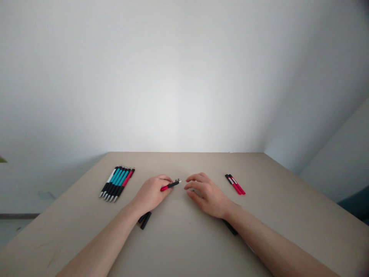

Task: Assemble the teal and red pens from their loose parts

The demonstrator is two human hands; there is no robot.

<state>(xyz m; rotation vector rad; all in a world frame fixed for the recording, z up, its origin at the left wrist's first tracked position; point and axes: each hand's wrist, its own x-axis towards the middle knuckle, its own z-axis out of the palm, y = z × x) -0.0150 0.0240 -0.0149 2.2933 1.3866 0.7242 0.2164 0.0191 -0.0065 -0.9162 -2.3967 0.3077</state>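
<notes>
My left hand (pixel 151 192) is closed round a red pen with a black grip (pixel 170 185), its silver tip pointing right. My right hand (pixel 206 194) rests on the table just right of the tip, fingers curled loosely and apart, holding nothing that I can see. A row of several pens (pixel 117 183), mostly teal with one white and one red, lies at the left. Two red pens (pixel 235 184) lie side by side at the right. Black pen parts (pixel 145 220) lie under my left wrist, and another black piece (pixel 230 227) shows under my right wrist.
The beige table (pixel 184 246) runs back to a plain white wall. Its left and right edges drop off to the floor. A dark object sits at the far right edge of view.
</notes>
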